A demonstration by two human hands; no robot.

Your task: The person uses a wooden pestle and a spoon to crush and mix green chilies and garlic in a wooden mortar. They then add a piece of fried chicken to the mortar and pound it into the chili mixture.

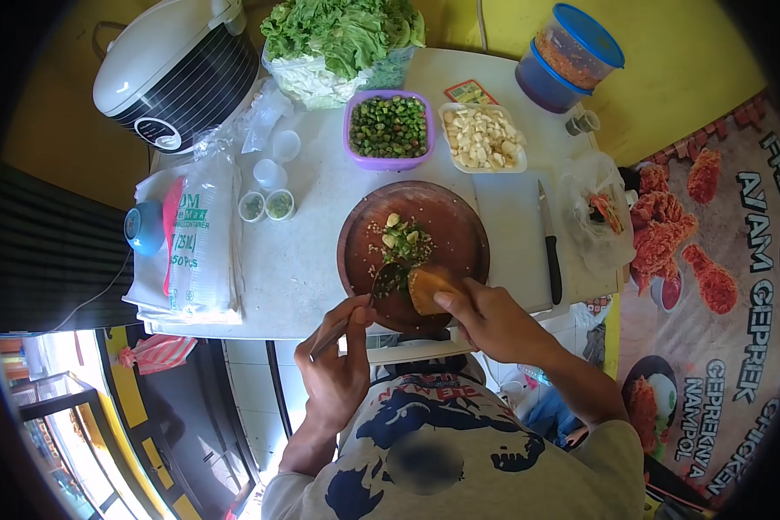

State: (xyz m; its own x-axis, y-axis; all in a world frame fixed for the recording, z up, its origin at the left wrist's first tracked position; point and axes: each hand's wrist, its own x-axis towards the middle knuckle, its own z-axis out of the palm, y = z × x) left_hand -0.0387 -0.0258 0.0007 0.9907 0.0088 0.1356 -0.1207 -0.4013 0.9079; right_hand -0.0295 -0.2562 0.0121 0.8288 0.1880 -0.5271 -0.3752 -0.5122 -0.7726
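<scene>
A wide, reddish-brown mortar [468, 238] stands at the near edge of the table in front of me. Crushed green chili and garlic pieces [403, 241] lie in its middle. My left hand [338, 368] is closed round the handle of a metal spoon [387, 279], whose bowl reaches into the mortar near the chili. In my right hand [503, 325] is an orange-brown wooden pestle [432, 290], tilted over the mortar's near right side. Its head is close to the spoon. Whether the pestle touches the mortar's surface, I cannot tell.
Behind the mortar are a purple tub of cut green chilies [390, 130] and a white tub of garlic [484, 139]. A knife [552, 247] lies on the right. Small cups [269, 175] and plastic packs [201, 251] sit left, with a rice cooker [178, 78] and lettuce [342, 39] farther back.
</scene>
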